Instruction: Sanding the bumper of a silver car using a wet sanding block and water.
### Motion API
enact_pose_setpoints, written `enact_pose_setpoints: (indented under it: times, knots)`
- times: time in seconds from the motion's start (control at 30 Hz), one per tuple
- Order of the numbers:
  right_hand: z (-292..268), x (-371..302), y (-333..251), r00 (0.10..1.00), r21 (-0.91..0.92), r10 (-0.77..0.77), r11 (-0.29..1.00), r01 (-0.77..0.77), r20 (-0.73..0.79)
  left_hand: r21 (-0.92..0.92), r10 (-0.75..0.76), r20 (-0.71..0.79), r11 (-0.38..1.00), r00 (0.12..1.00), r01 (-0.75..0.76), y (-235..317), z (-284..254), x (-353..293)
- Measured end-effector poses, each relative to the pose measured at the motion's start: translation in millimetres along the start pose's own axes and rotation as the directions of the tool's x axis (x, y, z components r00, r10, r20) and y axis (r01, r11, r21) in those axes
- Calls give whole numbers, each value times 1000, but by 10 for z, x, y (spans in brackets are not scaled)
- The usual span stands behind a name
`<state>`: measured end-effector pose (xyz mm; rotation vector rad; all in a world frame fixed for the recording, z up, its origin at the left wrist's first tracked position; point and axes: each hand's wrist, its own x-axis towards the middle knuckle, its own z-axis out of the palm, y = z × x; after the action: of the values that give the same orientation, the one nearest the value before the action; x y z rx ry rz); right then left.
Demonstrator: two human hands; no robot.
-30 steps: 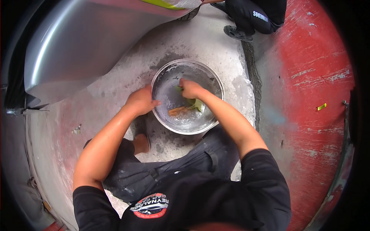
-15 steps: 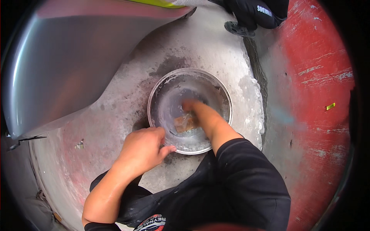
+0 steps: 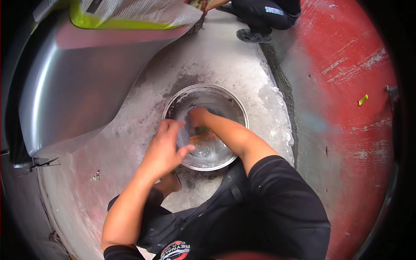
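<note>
A round metal basin (image 3: 216,168) with water in it stands on the floor before me. My right hand (image 3: 198,117) reaches into it from the right, fingers curled and mostly hidden. Beside those fingers a blurred greyish, flat-looking piece (image 3: 183,135) shows; its kind is unclear. An orange-brown block (image 3: 203,138) lies in the water under my right forearm. Over the basin's left rim, my left hand (image 3: 167,145) is open, thumb and fingers apart, close to the greyish piece. Whether it touches that piece I cannot tell.
A grey curved car panel (image 3: 82,91) fills the upper left, with masking paper (image 3: 143,12) along its top. Another person (image 3: 264,17) crouches at the far side. A dark groove (image 3: 281,82) separates the pale floor from a red-painted area (image 3: 351,108).
My left hand has come off the rim, its fingers spreading over the basin's left side. My right hand has shifted left within the basin, and the greyish piece now shows. The whole view has shifted.
</note>
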<state>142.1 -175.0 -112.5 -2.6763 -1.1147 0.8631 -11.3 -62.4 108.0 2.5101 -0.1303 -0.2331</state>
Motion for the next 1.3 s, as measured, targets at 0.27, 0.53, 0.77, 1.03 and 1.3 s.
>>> enact_pose_setpoints:
  times: [0.27,0.53,0.77,1.03,1.3]
  knots:
    - [-1228,-1101,-407,968,80,-174,978,191,-181,-311,-164,-2,937,986,156,-222,396,404]
    - [-1944,-2131,-604,728,227,-359,789,571,-584,-570,-168,367,737,915,364,-78,599,733]
    - [-1414,-1860,43,623,385,-25,767,514,-782,-487,-191,370,794,909,365,-180,681,703]
    - [-193,-841,174,929,940,153,124,319,-336,-426,42,-89,901,995,-76,38,522,813]
    - [-250,-1126,-368,998,896,39,-440,67,-55,-854,-242,-282,505,928,-127,27,210,932]
